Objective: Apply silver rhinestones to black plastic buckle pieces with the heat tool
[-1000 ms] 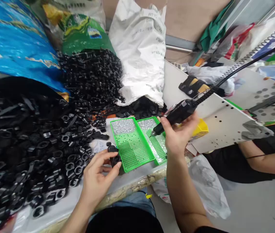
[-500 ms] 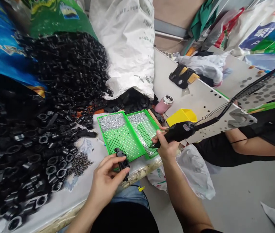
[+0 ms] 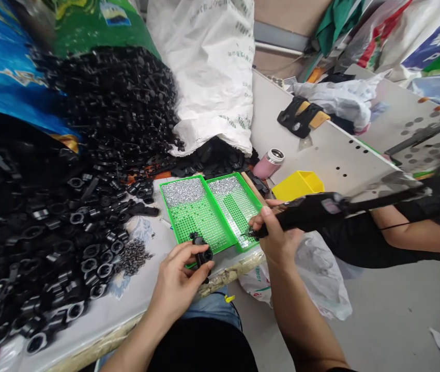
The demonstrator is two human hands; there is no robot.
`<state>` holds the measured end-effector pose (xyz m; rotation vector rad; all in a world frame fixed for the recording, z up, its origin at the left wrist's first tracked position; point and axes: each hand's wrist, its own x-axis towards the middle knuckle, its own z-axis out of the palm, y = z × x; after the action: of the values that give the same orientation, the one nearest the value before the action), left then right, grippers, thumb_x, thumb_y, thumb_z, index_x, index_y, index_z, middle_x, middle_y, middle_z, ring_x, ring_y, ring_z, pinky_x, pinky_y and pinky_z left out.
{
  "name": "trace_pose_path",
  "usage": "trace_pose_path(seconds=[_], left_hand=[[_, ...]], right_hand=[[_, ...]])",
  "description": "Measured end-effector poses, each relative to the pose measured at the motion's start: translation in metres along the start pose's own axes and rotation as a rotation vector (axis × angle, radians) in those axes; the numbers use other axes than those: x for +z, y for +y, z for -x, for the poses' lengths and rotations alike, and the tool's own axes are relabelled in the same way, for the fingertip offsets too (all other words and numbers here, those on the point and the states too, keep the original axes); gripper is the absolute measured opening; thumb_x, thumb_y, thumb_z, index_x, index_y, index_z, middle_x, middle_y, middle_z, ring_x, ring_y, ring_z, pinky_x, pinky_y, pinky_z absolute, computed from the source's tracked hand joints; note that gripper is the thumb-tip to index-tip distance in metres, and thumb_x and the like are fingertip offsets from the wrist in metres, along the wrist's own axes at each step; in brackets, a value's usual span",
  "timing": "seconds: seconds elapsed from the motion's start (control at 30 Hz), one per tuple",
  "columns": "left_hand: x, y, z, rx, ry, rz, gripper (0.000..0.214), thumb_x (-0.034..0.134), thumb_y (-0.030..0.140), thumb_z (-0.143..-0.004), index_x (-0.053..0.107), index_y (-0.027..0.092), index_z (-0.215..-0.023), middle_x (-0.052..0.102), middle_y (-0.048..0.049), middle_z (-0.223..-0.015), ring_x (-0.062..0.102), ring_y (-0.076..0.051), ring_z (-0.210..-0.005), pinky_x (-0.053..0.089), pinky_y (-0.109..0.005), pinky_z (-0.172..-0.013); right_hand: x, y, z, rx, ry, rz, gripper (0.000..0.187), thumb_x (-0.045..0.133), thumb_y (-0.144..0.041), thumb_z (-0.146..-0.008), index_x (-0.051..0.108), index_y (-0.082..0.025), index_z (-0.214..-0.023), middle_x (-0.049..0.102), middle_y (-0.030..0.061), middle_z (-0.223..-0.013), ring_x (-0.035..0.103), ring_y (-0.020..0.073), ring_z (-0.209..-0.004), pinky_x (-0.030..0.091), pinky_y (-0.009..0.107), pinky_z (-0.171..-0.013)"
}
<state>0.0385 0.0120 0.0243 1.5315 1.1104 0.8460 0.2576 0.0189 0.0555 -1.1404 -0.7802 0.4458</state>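
Observation:
Between the thumb and fingers of my left hand is a black plastic part, held at the front edge of the table. My right hand grips a black electric screwdriver, its tip pointing left over the right-hand tray. Two green perforated trays, the left one and the right one, lie side by side just beyond my hands. Small silvery screws fill the far end of each. Whether a screw sits on the screwdriver's tip is too small to tell.
Black plastic parts cover the left of the table, with a pile of small metal pieces beside them. A white sack, a pink flask and a yellow bin stand behind. Another person's arm is at right.
The screwdriver has swung flatter, its cable end dropping at the right. The black part in my left hand has turned a little. The whole view has shifted slightly.

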Motion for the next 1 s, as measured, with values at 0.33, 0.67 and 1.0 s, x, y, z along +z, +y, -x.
trace_pose_path(seconds=[0.33,0.67,1.0], left_hand=[[-0.001,0.001,0.001,0.080,-0.010,-0.035,0.022,0.075,0.032,-0.087,0.076,0.025,-0.109,0.068,-0.0056,-0.105,0.067,-0.017,-0.080,0.054,-0.025,-0.067],[0.002,-0.003,0.001,-0.033,-0.005,0.157,0.025,0.079,0.034,-0.083,0.077,0.021,-0.105,0.070,-0.0090,-0.106,0.067,-0.019,-0.085,0.055,-0.027,-0.069],[-0.019,0.016,0.011,-0.014,-0.008,0.125,0.026,0.078,0.034,-0.084,0.081,0.024,-0.107,0.073,-0.0112,-0.113,0.070,-0.023,-0.094,0.059,-0.030,-0.072]], right_hand=[[0.050,-0.027,0.051,0.020,-0.402,-0.231,0.018,0.068,-0.028,-0.094,0.057,-0.026,-0.108,0.062,-0.0097,-0.060,0.060,0.0117,-0.049,0.054,0.027,-0.052],[0.055,-0.026,0.057,0.061,-0.436,-0.231,0.017,0.067,-0.026,-0.095,0.050,-0.027,-0.090,0.054,-0.0109,-0.061,0.057,0.0109,-0.048,0.055,0.027,-0.051],[0.039,-0.030,0.020,-0.024,-0.249,-0.015,0.021,0.073,-0.031,-0.089,0.064,-0.023,-0.106,0.062,-0.0058,-0.064,0.065,0.0162,-0.059,0.060,0.039,-0.071]])
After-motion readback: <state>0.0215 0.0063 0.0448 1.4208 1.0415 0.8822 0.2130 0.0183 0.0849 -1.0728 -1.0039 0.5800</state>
